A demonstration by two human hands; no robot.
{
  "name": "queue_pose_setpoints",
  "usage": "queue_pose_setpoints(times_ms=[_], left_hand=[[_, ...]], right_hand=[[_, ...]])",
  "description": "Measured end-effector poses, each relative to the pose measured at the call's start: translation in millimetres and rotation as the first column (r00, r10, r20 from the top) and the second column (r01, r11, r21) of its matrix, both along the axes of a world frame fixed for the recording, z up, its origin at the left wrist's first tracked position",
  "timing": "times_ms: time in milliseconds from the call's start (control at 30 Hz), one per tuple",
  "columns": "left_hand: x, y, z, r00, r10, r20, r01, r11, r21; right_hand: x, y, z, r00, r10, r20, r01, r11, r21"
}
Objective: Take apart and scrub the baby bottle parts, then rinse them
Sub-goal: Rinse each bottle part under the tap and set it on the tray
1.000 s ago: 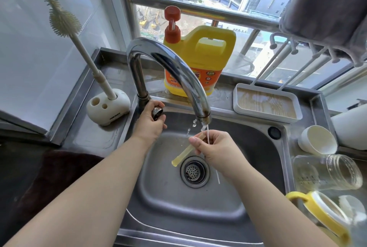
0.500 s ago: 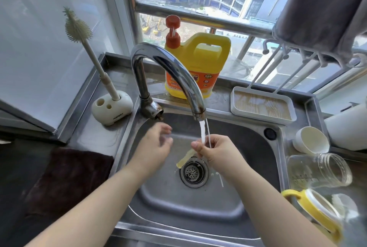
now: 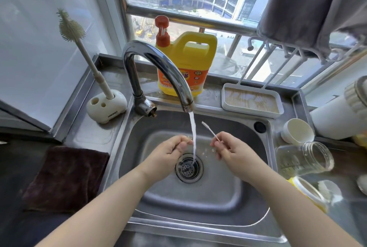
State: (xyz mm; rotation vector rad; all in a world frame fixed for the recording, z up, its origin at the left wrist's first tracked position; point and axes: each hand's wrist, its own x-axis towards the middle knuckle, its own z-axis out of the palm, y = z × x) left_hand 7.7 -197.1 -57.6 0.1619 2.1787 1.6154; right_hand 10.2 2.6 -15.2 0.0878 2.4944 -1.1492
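While water streams from the curved chrome tap (image 3: 158,72) into the stainless steel sink (image 3: 228,197), two bare forearms reaching in from below. Left hand (image 3: 168,153) just left of the stream, fingers curled, thumb and fingertips pinched together at the water's edge; whatever sits in that pinch too hidden to make out. Right hand (image 3: 230,151) just right of the stream, thumb and forefinger pinching the lower end of a thin white straw brush (image 3: 210,132), bristled tip angled up and left, clear of the water. Round metal drain strainer (image 3: 188,168) directly under the stream, between both hands. On the right counter, a clear glass baby bottle body (image 3: 305,159) lying on its side, mouth facing right, with a yellow-rimmed bottle collar (image 3: 305,191) below it and a small white cup (image 3: 297,130) above. Behind the tap, a yellow detergent jug with a red pump (image 3: 190,64). At left, a white bottle brush standing upright in a white holder (image 3: 105,103), and a dark brown cloth (image 3: 63,177) lying flat on the counter.
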Motion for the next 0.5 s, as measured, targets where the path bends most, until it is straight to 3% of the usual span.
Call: queue_pose_setpoints(times_ms=[200, 500], left_hand=[[-2, 3, -2, 1.0, 0.009, -0.029, -0.005, 0.992, 0.13], [-6, 0, -3, 0.998, 0.016, -0.067, -0.01, 0.997, 0.082]], right_hand=[[-3, 8, 14, 0.967, 0.254, -0.037, -0.233, 0.928, 0.291], [-9, 5, 28, 0.95, 0.312, -0.018, -0.288, 0.897, 0.336]])
